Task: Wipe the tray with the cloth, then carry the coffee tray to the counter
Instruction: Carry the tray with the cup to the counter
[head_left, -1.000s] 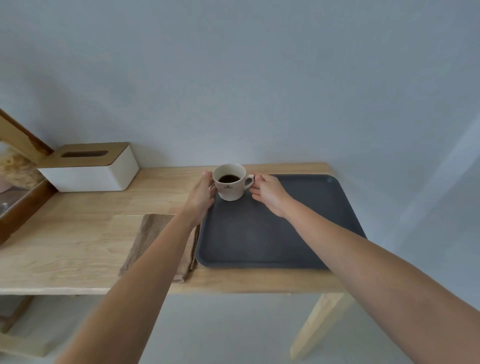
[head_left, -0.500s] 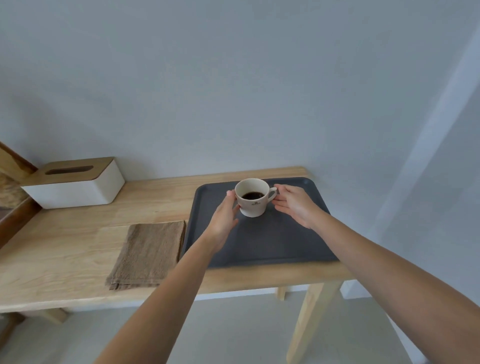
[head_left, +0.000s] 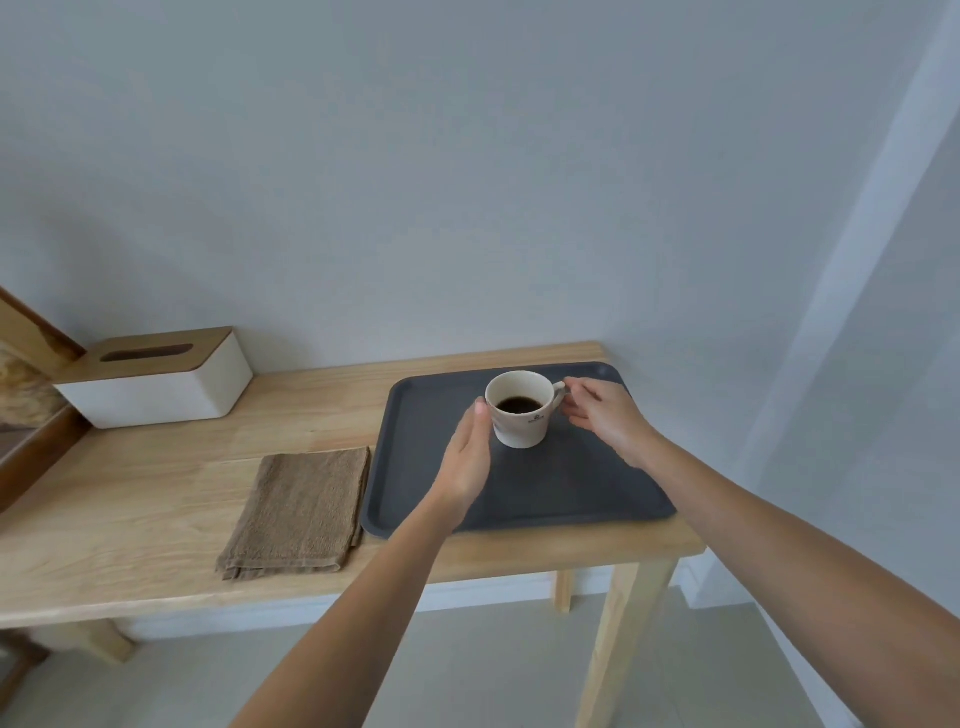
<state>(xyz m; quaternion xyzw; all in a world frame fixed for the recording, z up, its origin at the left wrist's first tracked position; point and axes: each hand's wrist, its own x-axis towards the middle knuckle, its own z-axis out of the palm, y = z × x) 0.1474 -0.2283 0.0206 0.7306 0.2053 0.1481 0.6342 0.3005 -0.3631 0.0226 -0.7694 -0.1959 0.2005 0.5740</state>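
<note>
Far left: white rectangular tissue box (head_left: 156, 382), wooden slotted lid, against the wall. Brown terry cloth (head_left: 301, 512), folded flat, lies just beside the tray's left edge. Dark grey matte tray (head_left: 415, 467), rounded corners, raised rim, sits at the table's right end. Left hand (head_left: 467, 457) open, fingers flat, thumb touching the cream ceramic cup (head_left: 522, 410) of black coffee on the tray. Right hand (head_left: 602, 415) loosely curled at the cup handle; grip closure cannot be told. Pale wood-grain table (head_left: 156, 519); plain grey wall; light floor.
</note>
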